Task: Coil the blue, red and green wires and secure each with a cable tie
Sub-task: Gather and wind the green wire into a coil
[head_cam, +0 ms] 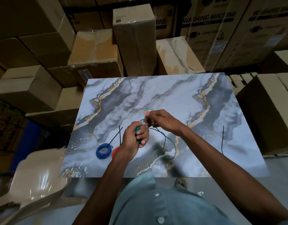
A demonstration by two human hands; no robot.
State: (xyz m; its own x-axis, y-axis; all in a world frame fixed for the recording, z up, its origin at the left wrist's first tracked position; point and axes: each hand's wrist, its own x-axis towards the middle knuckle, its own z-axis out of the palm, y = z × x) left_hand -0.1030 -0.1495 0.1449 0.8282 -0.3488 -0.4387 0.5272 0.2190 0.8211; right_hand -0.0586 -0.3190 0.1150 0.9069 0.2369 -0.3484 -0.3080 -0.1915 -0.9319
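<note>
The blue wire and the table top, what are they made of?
The blue wire looks plastic-coated: smooth, bright, and it bends into a neat coil. The table top looks like glossy marble, grey-white with gold veins, though it may be a printed sheet; I cannot tell which.

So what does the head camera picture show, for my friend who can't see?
Two hands coil a green wire over a marble-patterned table: the left hand grips the coil, the right hand feeds wire. A tied blue coil and a spare black cable tie lie there, with cardboard boxes behind.
</note>
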